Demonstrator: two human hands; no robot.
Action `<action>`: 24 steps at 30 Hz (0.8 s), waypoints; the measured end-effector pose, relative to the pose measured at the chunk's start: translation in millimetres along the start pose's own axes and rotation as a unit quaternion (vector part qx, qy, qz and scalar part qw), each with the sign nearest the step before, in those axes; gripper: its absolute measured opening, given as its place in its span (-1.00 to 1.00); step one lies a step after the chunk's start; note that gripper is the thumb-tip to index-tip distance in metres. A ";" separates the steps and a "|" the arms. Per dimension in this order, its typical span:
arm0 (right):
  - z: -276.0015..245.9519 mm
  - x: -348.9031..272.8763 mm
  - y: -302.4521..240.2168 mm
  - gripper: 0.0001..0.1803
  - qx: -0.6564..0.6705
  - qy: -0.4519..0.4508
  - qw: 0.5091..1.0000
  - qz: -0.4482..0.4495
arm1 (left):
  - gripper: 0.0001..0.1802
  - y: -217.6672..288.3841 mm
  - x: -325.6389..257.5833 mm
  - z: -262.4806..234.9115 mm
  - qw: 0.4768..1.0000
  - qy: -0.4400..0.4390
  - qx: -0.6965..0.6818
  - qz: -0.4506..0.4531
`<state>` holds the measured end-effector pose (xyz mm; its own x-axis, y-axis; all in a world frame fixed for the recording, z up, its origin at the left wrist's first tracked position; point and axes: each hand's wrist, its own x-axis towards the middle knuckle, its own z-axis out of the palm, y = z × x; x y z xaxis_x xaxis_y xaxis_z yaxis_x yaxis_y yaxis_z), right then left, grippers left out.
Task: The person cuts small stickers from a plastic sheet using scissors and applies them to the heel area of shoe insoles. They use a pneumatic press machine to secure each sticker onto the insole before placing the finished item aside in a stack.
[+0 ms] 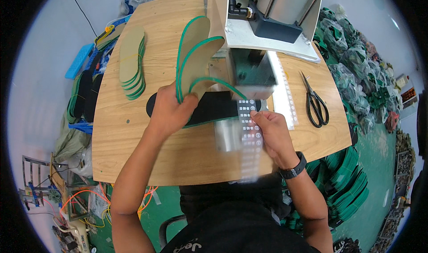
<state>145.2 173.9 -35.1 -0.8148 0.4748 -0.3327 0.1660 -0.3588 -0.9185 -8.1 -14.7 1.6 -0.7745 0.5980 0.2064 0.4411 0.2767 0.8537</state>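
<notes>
Left of the left hand, a stack of tan insoles lies on the tabletop; an outward swing of that forearm might knock it askew. The left hand grasps fanned tan insoles with green edges, standing up above its fingers. One curls over toward the right, so a loosened grip could let it spring or slip.

Beneath them, from under the left hand toward the right one, lies a black insole; whether the left fingers also pin it I cannot tell. If nothing does, a tug could skew it.

The right hand pinches a label strip over that insole's right end. Its free tail hangs blurred toward the body, and a pull there might shift the print off line.

Just beyond the right hand is the press's dark block, blurred, perhaps moving: the gravest risk, since fingertips straying under it could be crushed. Right of that hand, black-handled scissors lie open-bladed or nearly shut, unclear which; a sideways sweep could catch them.
</notes>
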 end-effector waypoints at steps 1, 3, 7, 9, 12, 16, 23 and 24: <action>0.2 0.7 0.2 -0.73 -0.002 -0.002 1.000 0.000 | -0.80 -2.1 1.0 0.8 1.000 -0.014 -0.003 0.021; 1.7 0.5 0.7 -0.71 -0.003 -0.007 1.000 0.000 | -0.71 -7.0 2.7 2.5 0.997 -0.043 -0.007 0.061; 4.7 -5.1 -4.0 -0.70 -0.012 0.013 1.000 0.011 | -0.36 4.0 3.9 7.3 0.982 -0.091 0.131 0.103; -3.9 -5.2 3.1 -0.70 -0.018 0.003 1.000 -0.012 | -0.17 1.4 2.4 11.2 0.967 -0.095 0.203 0.122; -6.7 -6.8 2.8 -0.71 -0.018 -0.014 0.999 -0.025 | -0.18 5.7 -0.2 14.6 0.959 -0.084 0.255 0.094; -6.8 -11.1 6.0 -0.74 -0.024 -0.011 0.998 -0.060 | -0.26 0.8 -0.8 13.4 0.963 -0.083 0.230 0.116; -26.6 -15.2 -5.1 -0.82 0.120 0.046 0.991 -0.039 | -0.70 3.0 0.0 8.0 0.996 -0.029 0.063 0.052; -27.1 -12.6 -7.0 -0.81 0.120 0.027 0.992 -0.038 | -0.75 2.2 0.9 7.5 0.999 -0.008 0.011 0.042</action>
<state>169.4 192.2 -30.2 -0.7878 0.5478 -0.2816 -0.0365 -0.4979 -0.8664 -4.4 -8.0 0.1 -0.7270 0.6320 0.2686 0.5144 0.2421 0.8226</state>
